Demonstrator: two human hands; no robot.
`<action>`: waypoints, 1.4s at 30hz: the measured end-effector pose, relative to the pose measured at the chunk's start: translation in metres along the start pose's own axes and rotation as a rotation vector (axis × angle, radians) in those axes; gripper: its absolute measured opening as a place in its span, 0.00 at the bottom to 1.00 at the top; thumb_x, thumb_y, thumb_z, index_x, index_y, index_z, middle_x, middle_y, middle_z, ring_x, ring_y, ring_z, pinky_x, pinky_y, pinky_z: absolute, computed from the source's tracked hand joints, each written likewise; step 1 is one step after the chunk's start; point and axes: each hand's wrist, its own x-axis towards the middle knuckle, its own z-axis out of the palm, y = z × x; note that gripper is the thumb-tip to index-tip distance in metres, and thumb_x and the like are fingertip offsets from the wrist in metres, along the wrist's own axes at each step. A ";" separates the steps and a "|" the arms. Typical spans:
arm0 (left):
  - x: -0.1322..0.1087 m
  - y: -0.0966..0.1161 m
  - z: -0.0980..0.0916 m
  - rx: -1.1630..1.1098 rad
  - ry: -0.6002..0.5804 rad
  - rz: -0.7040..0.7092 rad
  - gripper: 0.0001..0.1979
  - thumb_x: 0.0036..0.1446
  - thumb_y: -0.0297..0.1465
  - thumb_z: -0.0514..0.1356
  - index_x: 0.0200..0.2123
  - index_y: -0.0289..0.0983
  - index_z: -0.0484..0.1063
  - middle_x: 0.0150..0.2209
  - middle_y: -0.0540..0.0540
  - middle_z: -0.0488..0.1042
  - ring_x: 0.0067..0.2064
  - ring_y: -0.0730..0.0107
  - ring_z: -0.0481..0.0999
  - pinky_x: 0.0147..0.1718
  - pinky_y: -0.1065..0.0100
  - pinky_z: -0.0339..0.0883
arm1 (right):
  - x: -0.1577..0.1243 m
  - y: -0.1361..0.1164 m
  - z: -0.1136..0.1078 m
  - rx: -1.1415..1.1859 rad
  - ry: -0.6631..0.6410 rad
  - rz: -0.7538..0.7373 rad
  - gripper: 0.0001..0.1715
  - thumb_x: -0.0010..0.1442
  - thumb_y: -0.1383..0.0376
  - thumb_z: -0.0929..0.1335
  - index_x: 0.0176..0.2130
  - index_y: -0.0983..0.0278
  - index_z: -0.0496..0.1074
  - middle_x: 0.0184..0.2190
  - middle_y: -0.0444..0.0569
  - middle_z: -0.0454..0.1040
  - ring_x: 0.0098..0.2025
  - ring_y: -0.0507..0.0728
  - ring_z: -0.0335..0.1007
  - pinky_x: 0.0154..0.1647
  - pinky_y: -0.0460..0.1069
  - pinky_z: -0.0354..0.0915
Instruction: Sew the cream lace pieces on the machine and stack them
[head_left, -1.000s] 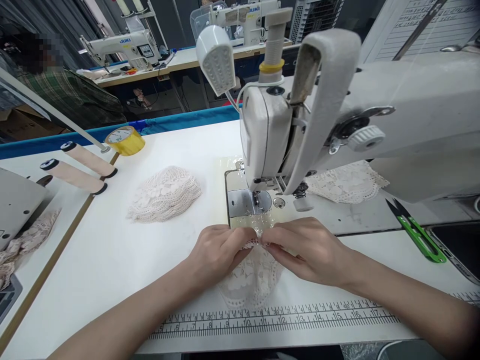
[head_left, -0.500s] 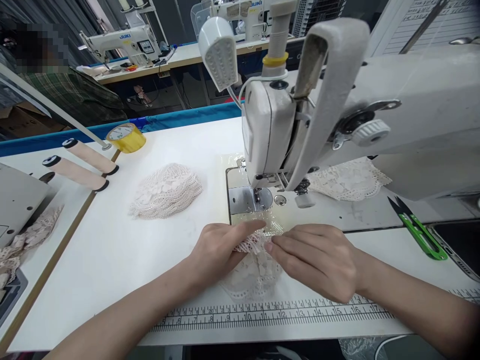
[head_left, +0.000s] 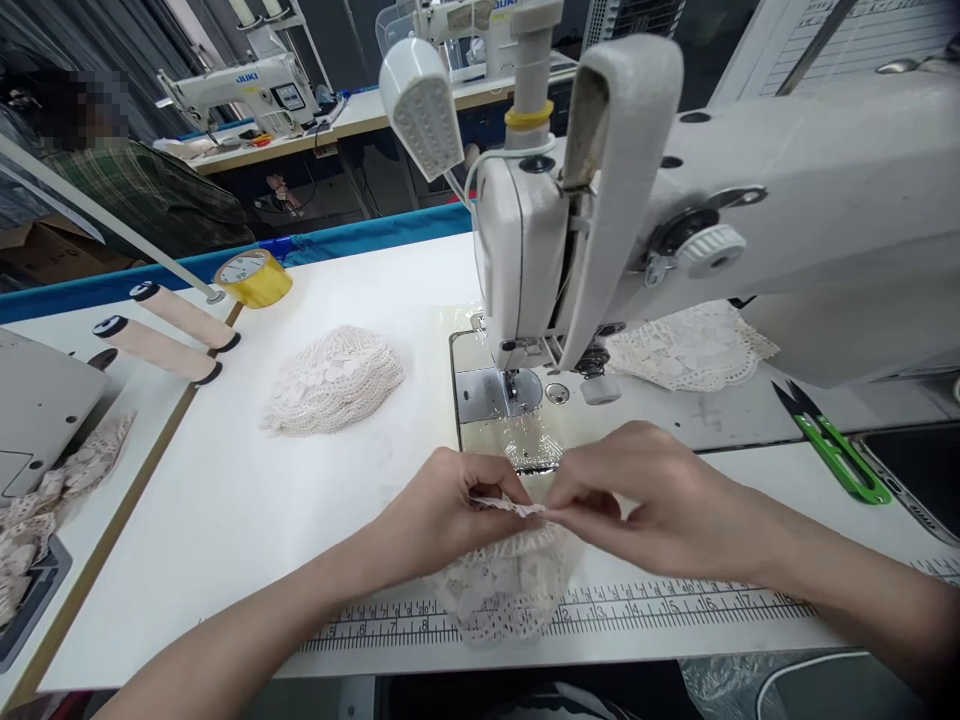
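Just short of the needle plate [head_left: 495, 392], at its 6 o'clock, a lace piece [head_left: 510, 590] is held slightly off the surface [head_left: 300, 500]. Its top edge is pinched between the left hand [head_left: 442, 510] and the right hand [head_left: 660, 510], each grip closed narrowly on it, and the rest is draped over the printed ruler [head_left: 675, 605]. The edge is probably best kept flat and evenly stretched; whether it is folded cannot be told. A lace pile [head_left: 334, 378] is seen at 10 o'clock and snips [head_left: 832, 445] at 3 o'clock. A tape roll [head_left: 253, 277], other machines [head_left: 240, 90] and a seated person [head_left: 142, 190] are seen beyond.
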 end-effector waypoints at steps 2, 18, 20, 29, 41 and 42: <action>0.003 -0.001 0.001 0.142 0.012 -0.028 0.07 0.59 0.31 0.63 0.28 0.38 0.74 0.22 0.54 0.72 0.22 0.77 0.68 0.19 0.74 0.58 | 0.005 0.002 -0.002 0.095 -0.066 0.201 0.08 0.61 0.70 0.67 0.30 0.61 0.69 0.19 0.36 0.68 0.19 0.46 0.63 0.17 0.43 0.58; 0.000 -0.010 0.014 1.131 0.352 0.493 0.09 0.62 0.25 0.59 0.46 0.33 0.74 0.49 0.46 0.78 0.49 0.61 0.73 0.44 0.59 0.60 | 0.012 0.043 0.015 -0.469 0.084 0.227 0.14 0.67 0.60 0.64 0.39 0.60 0.77 0.28 0.46 0.76 0.31 0.54 0.70 0.28 0.48 0.57; 0.000 -0.008 0.015 1.121 0.335 0.465 0.10 0.64 0.28 0.58 0.47 0.32 0.74 0.49 0.45 0.78 0.50 0.60 0.73 0.43 0.59 0.60 | 0.011 0.041 0.016 -0.586 0.074 0.151 0.17 0.69 0.60 0.61 0.44 0.61 0.77 0.32 0.48 0.77 0.34 0.56 0.71 0.29 0.49 0.57; 0.003 -0.010 0.012 0.994 0.330 0.394 0.08 0.64 0.29 0.56 0.41 0.36 0.76 0.44 0.48 0.80 0.52 0.60 0.74 0.46 0.57 0.56 | 0.022 0.033 0.025 -0.871 -0.043 0.100 0.26 0.70 0.60 0.58 0.63 0.64 0.62 0.42 0.53 0.77 0.35 0.58 0.71 0.39 0.54 0.57; 0.008 -0.013 0.009 1.045 0.310 0.305 0.18 0.67 0.36 0.53 0.55 0.36 0.70 0.54 0.45 0.74 0.60 0.58 0.68 0.51 0.54 0.55 | 0.003 0.027 0.018 -1.000 0.057 0.034 0.17 0.59 0.71 0.63 0.45 0.69 0.77 0.28 0.49 0.77 0.29 0.54 0.68 0.25 0.50 0.50; 0.007 -0.012 0.010 1.056 0.307 0.298 0.19 0.68 0.38 0.52 0.56 0.35 0.69 0.55 0.44 0.74 0.60 0.57 0.68 0.52 0.54 0.55 | 0.003 0.028 0.018 -1.006 0.058 0.041 0.17 0.59 0.71 0.63 0.45 0.69 0.77 0.28 0.49 0.77 0.29 0.54 0.68 0.25 0.50 0.50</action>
